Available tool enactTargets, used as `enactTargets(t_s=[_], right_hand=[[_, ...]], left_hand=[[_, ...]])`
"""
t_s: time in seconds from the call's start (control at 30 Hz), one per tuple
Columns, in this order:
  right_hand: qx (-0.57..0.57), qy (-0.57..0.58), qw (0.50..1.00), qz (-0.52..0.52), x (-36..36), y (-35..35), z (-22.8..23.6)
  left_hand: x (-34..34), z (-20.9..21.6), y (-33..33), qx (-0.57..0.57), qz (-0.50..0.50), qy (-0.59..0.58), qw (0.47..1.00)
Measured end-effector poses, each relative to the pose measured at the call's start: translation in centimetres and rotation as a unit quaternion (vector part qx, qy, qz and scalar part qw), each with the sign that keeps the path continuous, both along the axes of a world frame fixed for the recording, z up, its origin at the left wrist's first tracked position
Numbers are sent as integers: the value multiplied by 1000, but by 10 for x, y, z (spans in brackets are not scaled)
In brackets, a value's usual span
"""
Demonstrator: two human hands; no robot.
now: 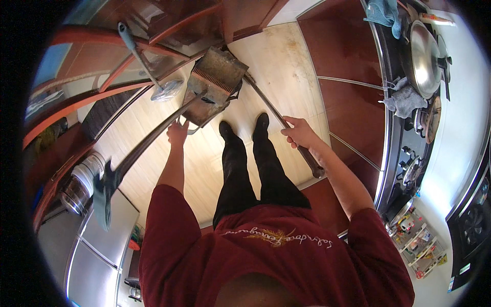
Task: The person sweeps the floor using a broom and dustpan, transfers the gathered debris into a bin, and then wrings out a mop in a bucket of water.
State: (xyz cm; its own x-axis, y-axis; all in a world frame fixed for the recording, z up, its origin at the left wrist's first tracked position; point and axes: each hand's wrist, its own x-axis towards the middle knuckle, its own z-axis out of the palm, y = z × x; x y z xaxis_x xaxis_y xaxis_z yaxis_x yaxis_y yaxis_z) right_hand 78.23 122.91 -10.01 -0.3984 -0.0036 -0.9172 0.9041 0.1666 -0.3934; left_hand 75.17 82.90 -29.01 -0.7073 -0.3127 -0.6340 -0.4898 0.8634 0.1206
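Holding a long dark pole [268,104] in the right hand [303,134] here, fingers curled around it with the butt end poking out past the fist. Going by the grimy dustpan [223,65] as home base, that hand is off to its right and closer to the wearer, and the pole runs up to the dustpan's right side. Whatever's on the far end is hidden behind the dustpan, so no idea if it's a broom. My guess is it's held near the top because that's the comfy spot to steer from.

The left hand [177,132] is at the dustpan's near-left side, right by its lower edge and a curved grey strip [194,130]. Fingers look bent, but I honestly can't tell if they're pinching anything. Probably down there to steady things.

A slanting handle [144,145] comes off the dustpan leftward and toward the wearer, crossing above the left hand; doesn't look like anyone has hold of it. So the dustpan lies ahead of both grips, between them sideways, nearer the left.

Just left of the dustpan there's a plastic-wrapped brush [166,91], seemingly leaned there out of the way. Shoes [262,122] are on its near side, likely spread for balance.
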Motion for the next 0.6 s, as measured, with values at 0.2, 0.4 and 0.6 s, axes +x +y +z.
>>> enactTargets(t_s=[0.2,0.4,0.6], right_hand=[[5,-22,1000,-14,-3,-24,5],[6,-19,999,-26,3,-29,-8],[6,-24,998,-52,0,-32,-9]], left_hand=[[12,-40,-22,169,74,179,966],[-50,50,23,467,201,229,830],[-106,54,91,396,-28,327,858]])
